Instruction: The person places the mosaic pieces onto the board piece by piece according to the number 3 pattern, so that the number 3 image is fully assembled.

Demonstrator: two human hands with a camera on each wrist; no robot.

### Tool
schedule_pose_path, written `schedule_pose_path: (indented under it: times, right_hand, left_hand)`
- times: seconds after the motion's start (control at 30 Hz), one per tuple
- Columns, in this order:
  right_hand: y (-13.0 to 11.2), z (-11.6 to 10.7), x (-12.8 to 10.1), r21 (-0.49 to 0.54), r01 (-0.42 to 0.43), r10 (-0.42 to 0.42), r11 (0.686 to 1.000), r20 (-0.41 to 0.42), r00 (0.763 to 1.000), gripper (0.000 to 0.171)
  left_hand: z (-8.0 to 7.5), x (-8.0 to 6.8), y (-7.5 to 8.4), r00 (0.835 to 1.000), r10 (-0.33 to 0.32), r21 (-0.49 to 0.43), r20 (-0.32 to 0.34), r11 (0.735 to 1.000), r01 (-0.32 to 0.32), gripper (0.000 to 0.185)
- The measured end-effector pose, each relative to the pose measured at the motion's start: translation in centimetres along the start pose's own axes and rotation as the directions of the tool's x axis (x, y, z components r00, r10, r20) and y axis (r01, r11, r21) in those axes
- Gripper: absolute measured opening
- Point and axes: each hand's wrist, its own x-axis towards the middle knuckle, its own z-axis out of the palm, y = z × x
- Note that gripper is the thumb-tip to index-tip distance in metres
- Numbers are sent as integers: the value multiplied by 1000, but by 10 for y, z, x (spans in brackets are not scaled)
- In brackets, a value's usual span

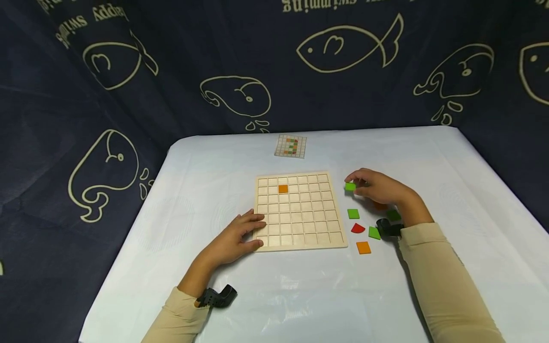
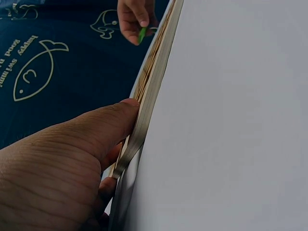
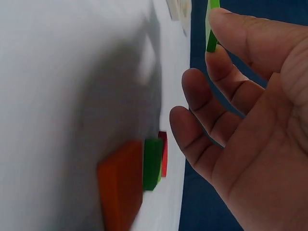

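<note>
Right hand (image 1: 381, 186) has a small bright-green square tile (image 1: 350, 186) pinched between thumb and fingertip, other fingers loosely bent; tile looks lifted off the white table (image 1: 317, 300), just right of the pale wooden grid board (image 1: 302, 248). Left hand (image 1: 236, 237) has fingers spread and relaxed, touching the board's left edge and near-left corner; steadying it, I'd say. One orange square tile (image 1: 283, 189) sits in an upper cell. To handle the green one well: pinch by the edges so the underside stays free, bring it over level, square it to the cell lines, drop one edge first, then press flat. Left pressure light, no nudging the board. Check row and column against the small printed pattern card (image 1: 280, 147) beyond the board. Lift the wrist clear: loose green square (image 1: 353, 214), red fan-shaped piece (image 1: 358, 228) and loose orange square (image 1: 363, 247) lie close by, easily swept by the beige right sleeve (image 1: 442, 281).
</note>
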Motion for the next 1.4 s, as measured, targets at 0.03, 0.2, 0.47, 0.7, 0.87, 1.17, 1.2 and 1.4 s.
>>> schedule_pose_path:
  times: [0.03, 0.2, 0.47, 0.7, 0.87, 1.17, 1.2, 1.4]
  right_hand:
    - [-1, 1, 1, -2, 9, -9, 1000, -2, 1000, 33]
    - [-8, 3, 7, 1, 57, -57, 998, 0, 998, 33]
    - [-20, 10, 21, 31, 103, -103, 994, 15, 995, 33]
    - [-34, 19, 33, 77, 172, -175, 982, 41, 984, 35]
    - [-40, 25, 42, 97, 172, -178, 980, 65, 982, 35]
    - [-51, 32, 56, 135, 185, -199, 973, 96, 975, 32]
    - [-52, 33, 58, 137, 191, -206, 972, 103, 973, 32]
    - [-62, 34, 64, 131, 203, -219, 970, 120, 968, 33]
  left_hand:
    - [0, 0, 0, 1000, 2, 2, 0, 1000, -2, 49]
    - [-1, 0, 1, 1000, 7, 12, -2, 1000, -7, 49]
    - [0, 0, 0, 1000, 5, 11, -1, 1000, -5, 49]
    - [0, 0, 0, 1000, 0, 9, 2, 1000, 0, 49]
    - [0, 0, 1, 1000, 5, 2, -5, 1000, -5, 49]
    - [0, -1, -1, 1000, -9, -2, 5, 1000, 9, 49]
    - [0, -1, -1, 1000, -7, -2, 5, 1000, 7, 49]
    - [0, 0, -2, 1000, 7, 9, 3, 1000, -7, 49]
